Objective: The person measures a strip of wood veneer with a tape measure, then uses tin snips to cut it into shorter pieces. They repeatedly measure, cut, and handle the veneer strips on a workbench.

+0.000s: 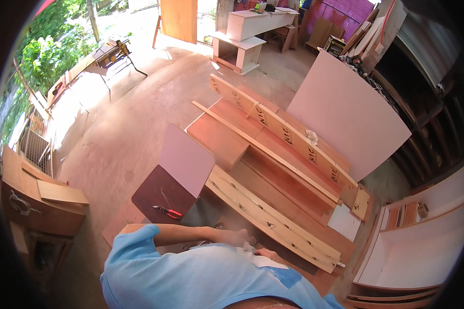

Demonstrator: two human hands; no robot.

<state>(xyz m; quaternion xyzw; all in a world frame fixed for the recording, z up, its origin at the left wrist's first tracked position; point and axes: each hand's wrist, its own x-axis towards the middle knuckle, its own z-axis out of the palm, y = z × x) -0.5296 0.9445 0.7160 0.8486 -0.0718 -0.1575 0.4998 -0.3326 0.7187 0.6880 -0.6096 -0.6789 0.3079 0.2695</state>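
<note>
My left hand (pixel 236 237) is held close in front of my body, its fingers curled in. What it grips is too blurred and small to make out. My right hand (pixel 269 254) is right beside it, mostly covered by my light blue shirt, so its fingers are hidden. Both hands are at the near side of a pale wooden board (pixel 263 213) with dark marks along it. To the left of my hands, red-handled pliers (pixel 167 211) lie on a dark brown panel (pixel 152 193), which adjoins a pale pinkish panel (pixel 186 159).
Long planks (pixel 288 135) with dark writing stand over reddish wood panels beyond my hands. A large pale sheet (pixel 348 113) leans at the right. White cabinet parts (pixel 417 247) lie near right, a wooden cabinet (pixel 41 201) at left. A white bench (pixel 242 46) and work table (pixel 111 55) stand farther back.
</note>
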